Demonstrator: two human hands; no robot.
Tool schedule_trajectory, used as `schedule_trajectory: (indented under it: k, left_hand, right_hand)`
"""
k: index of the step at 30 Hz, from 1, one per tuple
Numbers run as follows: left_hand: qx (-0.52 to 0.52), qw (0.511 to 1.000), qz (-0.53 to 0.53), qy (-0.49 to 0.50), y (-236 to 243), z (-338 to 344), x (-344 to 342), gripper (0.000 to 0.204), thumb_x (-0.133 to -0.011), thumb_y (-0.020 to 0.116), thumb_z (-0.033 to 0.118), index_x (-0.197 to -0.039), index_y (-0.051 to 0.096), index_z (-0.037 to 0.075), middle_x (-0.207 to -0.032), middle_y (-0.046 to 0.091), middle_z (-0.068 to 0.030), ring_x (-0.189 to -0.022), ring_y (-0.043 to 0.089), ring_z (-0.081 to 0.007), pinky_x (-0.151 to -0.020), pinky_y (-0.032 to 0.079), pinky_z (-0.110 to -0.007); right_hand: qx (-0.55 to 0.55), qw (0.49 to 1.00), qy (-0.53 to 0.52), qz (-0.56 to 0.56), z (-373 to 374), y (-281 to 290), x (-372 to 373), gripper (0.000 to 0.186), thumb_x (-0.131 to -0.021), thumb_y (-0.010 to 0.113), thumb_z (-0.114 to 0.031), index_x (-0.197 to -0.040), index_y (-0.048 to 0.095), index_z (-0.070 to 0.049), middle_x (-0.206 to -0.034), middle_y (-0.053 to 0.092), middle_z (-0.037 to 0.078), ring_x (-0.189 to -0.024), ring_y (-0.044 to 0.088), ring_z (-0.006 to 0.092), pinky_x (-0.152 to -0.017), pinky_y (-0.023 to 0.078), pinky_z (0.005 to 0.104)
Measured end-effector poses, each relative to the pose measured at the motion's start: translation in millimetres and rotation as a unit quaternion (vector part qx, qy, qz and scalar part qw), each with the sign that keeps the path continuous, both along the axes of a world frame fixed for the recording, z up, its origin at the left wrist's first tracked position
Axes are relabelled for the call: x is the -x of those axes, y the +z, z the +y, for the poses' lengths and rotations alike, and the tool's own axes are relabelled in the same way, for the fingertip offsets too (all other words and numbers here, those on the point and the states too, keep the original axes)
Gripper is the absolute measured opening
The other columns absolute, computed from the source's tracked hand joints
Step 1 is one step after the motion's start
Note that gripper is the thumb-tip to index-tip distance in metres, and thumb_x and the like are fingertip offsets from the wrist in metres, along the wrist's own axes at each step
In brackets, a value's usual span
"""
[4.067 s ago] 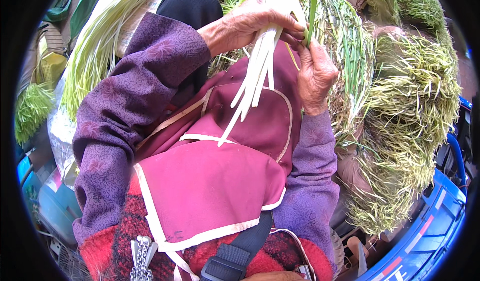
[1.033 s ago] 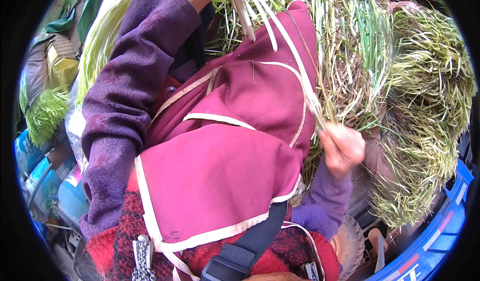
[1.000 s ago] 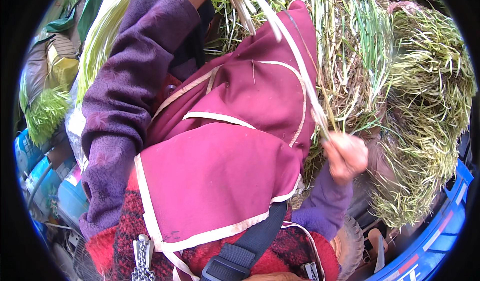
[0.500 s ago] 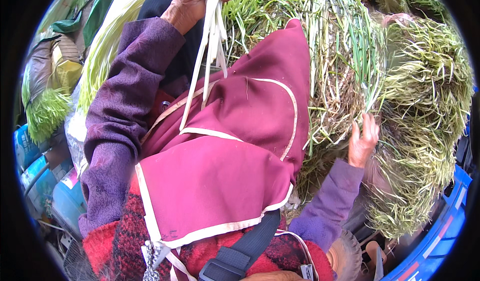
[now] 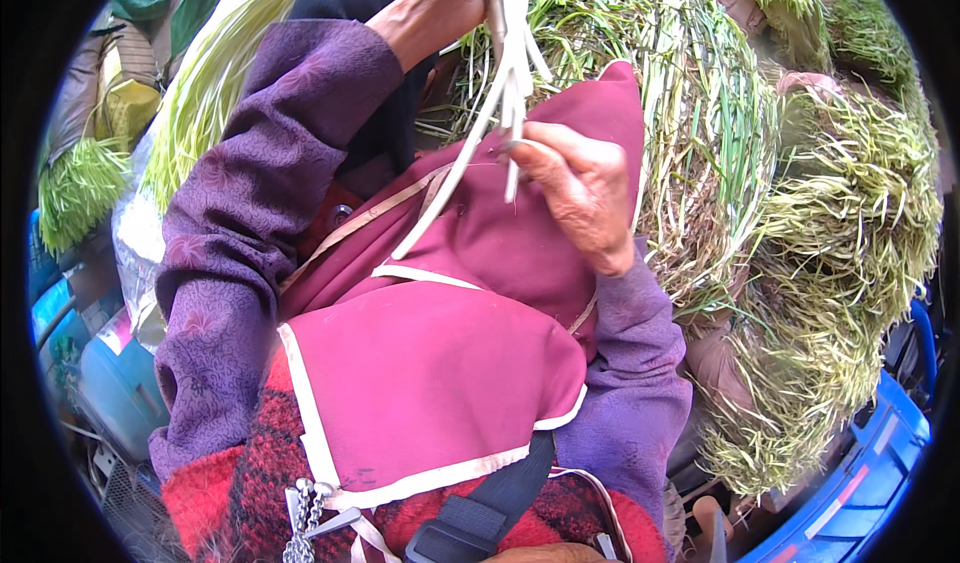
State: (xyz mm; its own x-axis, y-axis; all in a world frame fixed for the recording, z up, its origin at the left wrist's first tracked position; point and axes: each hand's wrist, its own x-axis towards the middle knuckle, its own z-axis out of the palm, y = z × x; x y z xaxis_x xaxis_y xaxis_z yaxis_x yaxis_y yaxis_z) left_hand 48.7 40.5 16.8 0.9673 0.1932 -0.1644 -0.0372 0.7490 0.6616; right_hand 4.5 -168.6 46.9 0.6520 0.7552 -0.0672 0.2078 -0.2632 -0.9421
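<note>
Near the top, my left hand (image 5: 445,8) is closed around a small bunch of long white-pale stalks (image 5: 508,63). Their ends hang down at uneven lengths over my maroon apron (image 5: 440,353) with its cream trim. My right hand (image 5: 585,188) is beside the hanging ends, thumb and fingertips pinched at one of the shorter stalks. Whether anything else is between those fingertips is hidden. The upper part of the bunch runs out of the picture.
A large heap of green, leafy stalks (image 5: 700,113) lies ahead to the right, with a yellowish-green bundle (image 5: 840,223) beside it. Long pale-yellow leaves (image 5: 215,113) drape at the left. A blue plastic rim (image 5: 850,493) curves at lower right; blue containers (image 5: 120,388) stand at left.
My right hand has left the green heap and come in to the stalks' hanging ends, its fingers now closed. My left hand has shifted slightly right with the bunch.
</note>
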Motion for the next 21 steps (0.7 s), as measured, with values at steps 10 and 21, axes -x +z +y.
schedule_trajectory:
  k: [10, 21]
  left_hand:
    - [-0.056, 0.994, 0.054, 0.072, -10, 16, 11, 0.016, -0.077, 0.065, 0.006, -0.085, 0.051, 0.008, -0.068, 0.052, -0.0006, -0.052, 0.050, -0.0095, -0.044, 0.043, -0.022]
    - [-0.100, 0.993, 0.050, 0.028, -16, 14, 6, 0.016, -0.075, 0.064, -0.001, -0.079, 0.051, 0.008, -0.065, 0.051, -0.0020, -0.052, 0.052, -0.0110, -0.042, 0.044, -0.024]
  right_hand:
    - [-0.012, 0.954, -0.165, 0.249, 2, 12, -13, 0.017, -0.086, 0.057, -0.012, -0.092, 0.061, 0.003, -0.054, 0.050, -0.002, -0.043, 0.047, 0.0058, -0.042, 0.044, 0.0223]
    - [-0.055, 0.952, -0.223, 0.203, -71, 38, -56, 0.023, -0.086, 0.058, -0.016, -0.100, 0.060, 0.002, -0.050, 0.046, -0.003, -0.037, 0.038, 0.0034, -0.034, 0.039, 0.0194]
